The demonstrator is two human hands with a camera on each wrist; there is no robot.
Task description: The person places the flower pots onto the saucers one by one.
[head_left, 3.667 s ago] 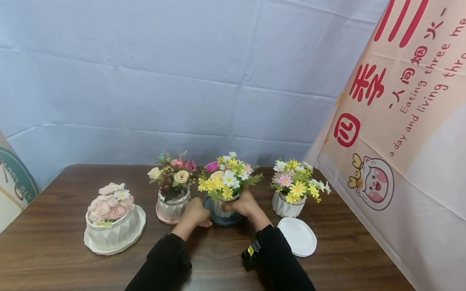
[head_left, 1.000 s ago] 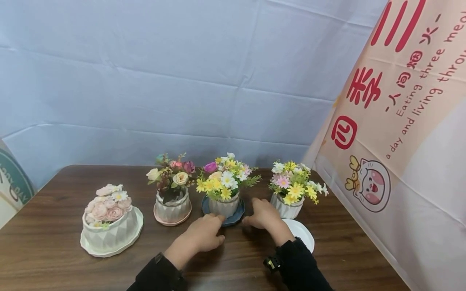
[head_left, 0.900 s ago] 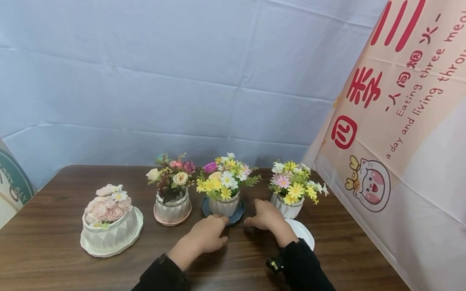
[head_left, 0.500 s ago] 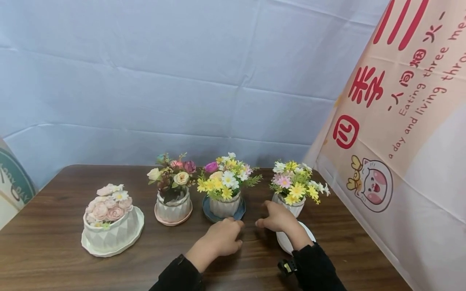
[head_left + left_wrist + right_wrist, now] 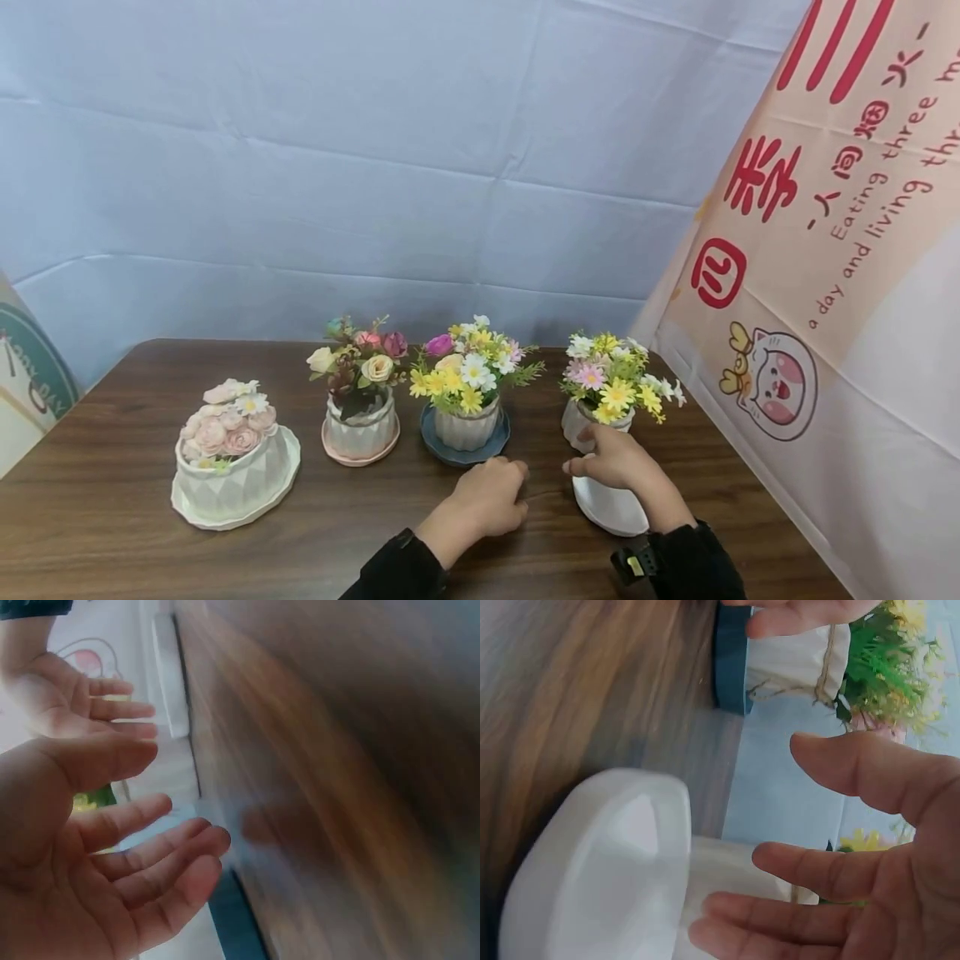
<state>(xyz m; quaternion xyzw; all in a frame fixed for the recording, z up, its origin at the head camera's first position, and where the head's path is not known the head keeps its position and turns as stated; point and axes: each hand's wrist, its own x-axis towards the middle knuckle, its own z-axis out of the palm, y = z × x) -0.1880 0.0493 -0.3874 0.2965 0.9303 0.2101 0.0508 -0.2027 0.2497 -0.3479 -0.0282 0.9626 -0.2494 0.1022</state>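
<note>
My right hand is open beside the base of a white ribbed pot of yellow, pink and white daisies, just above an empty white saucer. The right wrist view shows its straight fingers close to that pot and saucer; whether they touch is unclear. My left hand hangs relaxed and empty over the table in front of the blue saucer, which carries a pot of yellow daisies. Its palm shows open in the left wrist view.
A dark wooden table carries two more flower pots: one on a pink saucer and a wide white one with pink roses at the left. A printed banner stands close along the right edge. A blue cloth hangs behind.
Both hands have let go of the pot on the blue saucer and moved right. The right hand has reached the white daisy pot, and the left hand has followed.
</note>
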